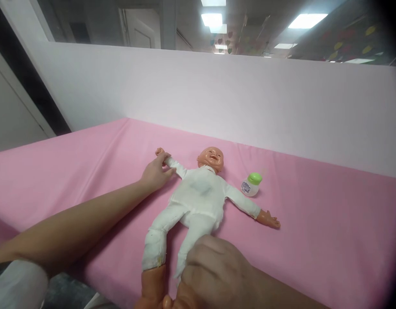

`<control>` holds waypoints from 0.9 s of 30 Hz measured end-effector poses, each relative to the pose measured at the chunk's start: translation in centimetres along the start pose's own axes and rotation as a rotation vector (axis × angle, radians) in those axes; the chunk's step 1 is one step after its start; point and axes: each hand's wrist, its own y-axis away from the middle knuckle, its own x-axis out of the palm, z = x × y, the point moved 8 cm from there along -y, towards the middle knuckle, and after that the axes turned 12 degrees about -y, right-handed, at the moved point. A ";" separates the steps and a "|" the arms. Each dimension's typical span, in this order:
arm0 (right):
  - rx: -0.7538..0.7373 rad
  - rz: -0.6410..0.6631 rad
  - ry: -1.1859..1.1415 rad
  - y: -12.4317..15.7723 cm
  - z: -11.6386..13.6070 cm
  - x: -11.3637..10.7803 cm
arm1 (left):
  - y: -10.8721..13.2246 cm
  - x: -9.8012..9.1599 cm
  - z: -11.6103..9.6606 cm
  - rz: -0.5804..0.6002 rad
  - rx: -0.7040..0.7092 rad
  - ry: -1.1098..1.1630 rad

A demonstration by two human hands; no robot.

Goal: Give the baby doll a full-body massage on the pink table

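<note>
A baby doll [201,193] with a white cloth body lies on its back on the pink cover, arms spread and legs toward me. My left hand [157,172] grips the doll's arm on the left, just below its small hand, with thumb and fingers around the sleeve. Over the lower part of the doll's leg nearer the right, my right hand [217,270] is closed around the limb; its fingertips are hidden. Beside the doll's other arm stands a small clear jar [250,185] with a green lid and a printed label.
The pink cover [314,206] spreads over the padded table, creased at the left. A white wall panel [217,90] rises behind it, with a glass window [265,30] above that reflects ceiling lights. A pale door [14,103] is at the far left.
</note>
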 end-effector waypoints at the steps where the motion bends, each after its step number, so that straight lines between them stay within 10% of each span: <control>1: 0.007 -0.073 -0.001 0.2 0.0 -0.8 | 0.3 -0.3 -0.8 -0.031 0.076 0.035; 6: 0.058 -0.413 0.133 1.5 -0.9 -5.5 | 3.4 -1.2 -5.7 -0.019 0.584 0.177; 11: 0.248 -0.372 0.296 1.8 -5.8 -6.5 | 6.1 0.1 -8.9 0.200 0.886 0.040; 18: 0.404 -0.179 0.315 2.3 -9.7 -5.0 | 6.0 1.3 -8.6 0.306 0.821 -0.020; 27: 0.134 -0.187 0.269 1.0 -3.9 -5.4 | 1.7 1.2 -3.6 0.150 0.372 0.062</control>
